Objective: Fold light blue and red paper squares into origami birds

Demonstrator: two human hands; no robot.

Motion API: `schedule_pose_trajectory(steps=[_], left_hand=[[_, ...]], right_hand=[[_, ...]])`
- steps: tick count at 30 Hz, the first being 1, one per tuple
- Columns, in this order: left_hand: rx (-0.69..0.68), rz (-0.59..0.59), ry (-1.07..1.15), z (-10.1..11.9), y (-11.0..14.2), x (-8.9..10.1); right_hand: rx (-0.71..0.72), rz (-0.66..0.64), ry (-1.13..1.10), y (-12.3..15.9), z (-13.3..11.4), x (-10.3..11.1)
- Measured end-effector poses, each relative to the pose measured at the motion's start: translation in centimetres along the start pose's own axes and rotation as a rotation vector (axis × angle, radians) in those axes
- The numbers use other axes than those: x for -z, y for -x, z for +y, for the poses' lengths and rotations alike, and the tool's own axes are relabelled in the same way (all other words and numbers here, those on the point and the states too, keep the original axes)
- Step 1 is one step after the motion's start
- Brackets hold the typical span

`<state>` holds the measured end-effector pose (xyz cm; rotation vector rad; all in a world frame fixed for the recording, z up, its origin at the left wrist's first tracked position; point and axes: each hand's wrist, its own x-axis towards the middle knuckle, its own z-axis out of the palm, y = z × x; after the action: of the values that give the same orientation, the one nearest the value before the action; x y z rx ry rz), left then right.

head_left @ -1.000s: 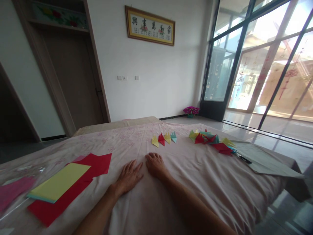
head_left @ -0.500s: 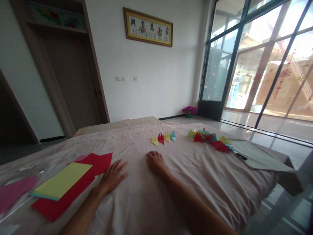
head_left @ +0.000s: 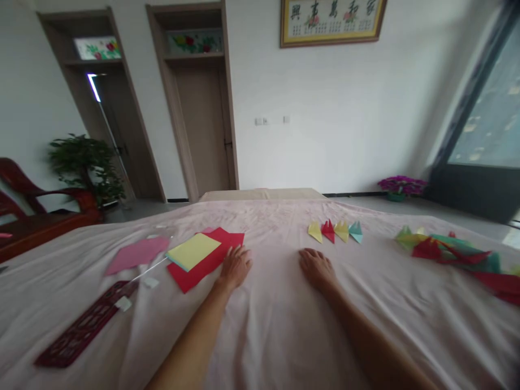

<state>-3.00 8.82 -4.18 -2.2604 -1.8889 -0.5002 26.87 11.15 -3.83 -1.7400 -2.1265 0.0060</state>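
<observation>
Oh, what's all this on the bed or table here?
A person has both hands down on a pink cloth. The left hand lies at the edge of some red paper, topped by a yellow sheet. The right hand rests on the cloth, just short of four small folded papers in a row. More folded papers lie farther right.

Bare forearms stretch forward, apart; the left hand lies palm down, outstretched, the right hand palm down, slightly curled.
</observation>
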Motion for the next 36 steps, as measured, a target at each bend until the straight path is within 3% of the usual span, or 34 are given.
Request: schedule_pose_trajectory(steps=[7, 36], left_hand=[[0.241, 0.124, -0.047, -0.5, 0.1, -0.1], [0.388, 0.141, -0.211, -1.6, -0.2, 0.4]], right_hand=[[-0.007, -0.006, -0.016, -0.1, 0.4, -0.3], [-0.032, 0.001, 0.008, 1.4, -1.1, 1.8]])
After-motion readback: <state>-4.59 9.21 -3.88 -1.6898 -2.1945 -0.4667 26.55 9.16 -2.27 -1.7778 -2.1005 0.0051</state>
